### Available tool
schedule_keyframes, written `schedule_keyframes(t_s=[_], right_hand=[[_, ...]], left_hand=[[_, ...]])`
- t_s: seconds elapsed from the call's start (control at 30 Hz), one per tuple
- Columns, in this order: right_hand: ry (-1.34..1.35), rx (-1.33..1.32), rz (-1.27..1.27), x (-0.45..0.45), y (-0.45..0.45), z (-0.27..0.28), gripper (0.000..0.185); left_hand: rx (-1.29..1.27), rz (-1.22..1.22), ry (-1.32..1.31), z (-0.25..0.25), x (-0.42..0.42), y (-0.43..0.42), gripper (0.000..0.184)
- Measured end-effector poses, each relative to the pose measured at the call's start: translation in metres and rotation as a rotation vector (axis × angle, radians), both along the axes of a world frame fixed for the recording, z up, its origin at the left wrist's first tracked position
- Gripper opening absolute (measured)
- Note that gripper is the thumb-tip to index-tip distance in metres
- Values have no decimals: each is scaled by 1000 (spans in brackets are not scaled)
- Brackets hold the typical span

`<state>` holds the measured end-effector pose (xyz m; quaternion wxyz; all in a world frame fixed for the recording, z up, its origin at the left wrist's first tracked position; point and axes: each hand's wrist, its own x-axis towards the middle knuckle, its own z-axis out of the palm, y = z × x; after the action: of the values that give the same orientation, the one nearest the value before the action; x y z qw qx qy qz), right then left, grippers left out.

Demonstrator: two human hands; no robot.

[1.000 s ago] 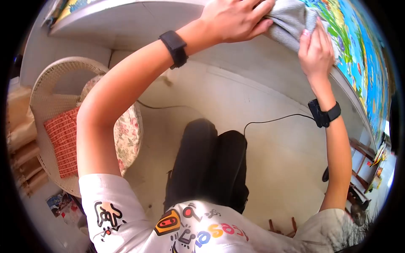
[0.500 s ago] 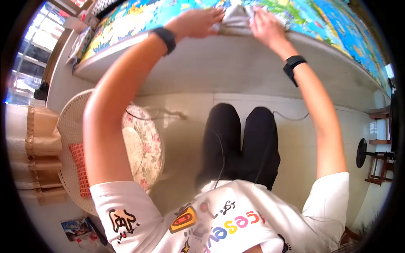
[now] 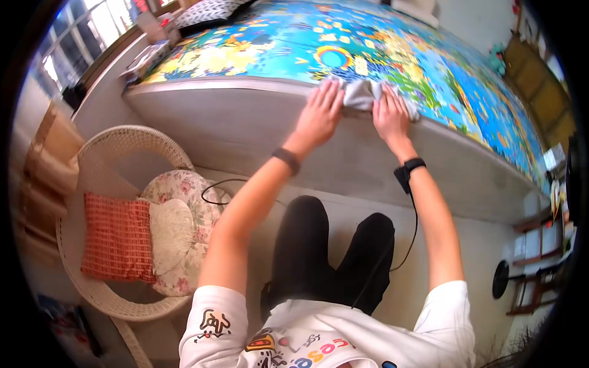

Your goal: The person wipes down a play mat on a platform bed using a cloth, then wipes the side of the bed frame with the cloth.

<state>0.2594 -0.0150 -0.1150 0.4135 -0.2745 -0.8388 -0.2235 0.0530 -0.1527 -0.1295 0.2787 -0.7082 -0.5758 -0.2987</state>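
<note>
A grey cloth (image 3: 362, 96) lies bunched on the near edge of a raised, pale-sided platform (image 3: 245, 132), between and partly under the two hands. The left hand (image 3: 319, 115) covers its left end, fingers straight and close together; the right hand (image 3: 391, 115) covers its right part, fingers extended and slightly parted. Whether either thumb pinches the fabric cannot be told. The cloth looks light, soft and limp, likely to crumple rather than slide as one piece; the raised middle fold seems the easiest hold. Beneath and beyond it spreads a sea-patterned cover (image 3: 276, 64), with a pillow (image 3: 211, 12) at far left. A thin cable (image 3: 415, 230) hangs from the right wristband (image 3: 403, 175) and could snag. Left of the legs, a wicker chair (image 3: 132, 132) with a red cushion (image 3: 116, 238) limits room; a black fan (image 3: 501, 279) stands at right.
</note>
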Motion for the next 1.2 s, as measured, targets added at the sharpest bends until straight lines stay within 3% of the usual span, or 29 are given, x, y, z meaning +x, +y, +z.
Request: schedule_keyframes(t_s=[0.23,0.37,0.47,0.53,0.6,0.7,0.87,0.97,1.07,1.17,1.2], right_hand=[[-119,-26,-14,4,-30,-9,59],[-123,-77,24,6,-27,-8,62],[-177,-104,9,10,-16,-12,62],[-183,-98,40,12,-9,-14,62],[-195,-101,58,14,-4,-15,64],[-243,-157,38,19,-16,-9,65],[-291,-131,40,20,-8,-15,66],[-270,-120,56,17,-9,-16,66],[-275,-64,74,19,5,-19,66],[-329,-64,88,21,10,-12,64],[-355,-72,108,23,14,-10,61]], left_hand=[[23,82,-16,-13,13,-39,54],[52,219,-276,-21,56,-18,54],[-44,51,-852,-22,120,-20,67],[-117,4,-903,-13,155,-46,66],[-120,-25,-786,-9,173,-74,61],[-318,-126,-785,16,161,-127,50],[-478,-29,-540,37,97,-216,32],[-287,124,-329,69,56,-289,29],[-327,447,-269,130,23,-357,32],[-242,706,39,188,-28,-408,26],[-211,785,98,204,-49,-420,33]])
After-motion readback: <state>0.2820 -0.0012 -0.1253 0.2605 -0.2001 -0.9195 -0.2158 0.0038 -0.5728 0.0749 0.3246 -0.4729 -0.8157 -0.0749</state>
